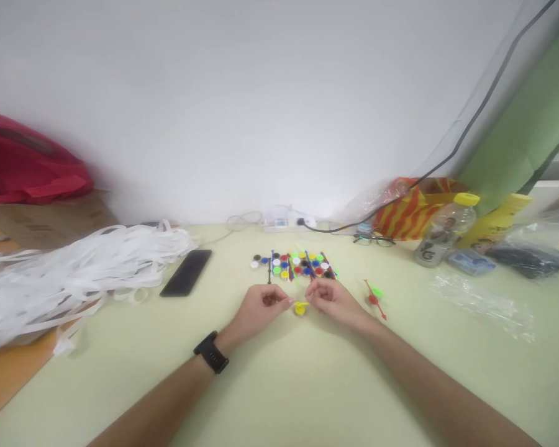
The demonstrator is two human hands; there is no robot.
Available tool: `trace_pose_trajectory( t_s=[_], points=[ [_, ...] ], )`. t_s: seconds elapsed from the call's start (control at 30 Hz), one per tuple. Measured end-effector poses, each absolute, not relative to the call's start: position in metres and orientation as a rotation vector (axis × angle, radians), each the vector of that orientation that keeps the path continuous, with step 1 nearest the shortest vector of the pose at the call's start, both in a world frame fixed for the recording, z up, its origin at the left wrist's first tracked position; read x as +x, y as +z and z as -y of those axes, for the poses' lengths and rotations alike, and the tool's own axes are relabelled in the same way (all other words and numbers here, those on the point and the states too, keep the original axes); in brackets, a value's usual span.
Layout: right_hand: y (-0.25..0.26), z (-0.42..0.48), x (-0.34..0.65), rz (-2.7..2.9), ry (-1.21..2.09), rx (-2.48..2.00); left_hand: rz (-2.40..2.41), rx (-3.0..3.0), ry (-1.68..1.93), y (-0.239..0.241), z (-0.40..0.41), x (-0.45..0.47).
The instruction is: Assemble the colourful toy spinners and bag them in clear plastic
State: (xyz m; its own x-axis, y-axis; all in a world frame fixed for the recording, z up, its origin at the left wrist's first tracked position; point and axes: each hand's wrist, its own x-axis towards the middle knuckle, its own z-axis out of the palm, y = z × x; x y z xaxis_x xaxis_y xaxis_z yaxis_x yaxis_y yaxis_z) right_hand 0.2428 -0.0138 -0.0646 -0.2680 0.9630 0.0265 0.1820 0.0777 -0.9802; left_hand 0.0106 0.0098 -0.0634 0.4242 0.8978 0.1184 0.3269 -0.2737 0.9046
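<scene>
Stick of small yellow plastic cap (pixel 300 308) is pinched by right hand (pixel 331 297); left hand (pixel 261 308) is curled against cap, grip cannot be told. Cap is set on pale green surface (pixel 279 391), between hands.

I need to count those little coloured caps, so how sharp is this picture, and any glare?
Head view: soft throughout, so the caps blur together; even light, only faint shadows beneath the left hand and right hand on the table; no glare; the edges look stretched.
</scene>
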Motion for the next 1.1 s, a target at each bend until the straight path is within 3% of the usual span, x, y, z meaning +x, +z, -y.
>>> trace_pose_trajectory(
  t_s=[1.1],
  points=[
    [-0.064, 0.012, 0.247, 1.729, 1.226, -1.172, -0.971, 2.138, 0.799, -0.055, 0.003, 0.018]
  ],
)
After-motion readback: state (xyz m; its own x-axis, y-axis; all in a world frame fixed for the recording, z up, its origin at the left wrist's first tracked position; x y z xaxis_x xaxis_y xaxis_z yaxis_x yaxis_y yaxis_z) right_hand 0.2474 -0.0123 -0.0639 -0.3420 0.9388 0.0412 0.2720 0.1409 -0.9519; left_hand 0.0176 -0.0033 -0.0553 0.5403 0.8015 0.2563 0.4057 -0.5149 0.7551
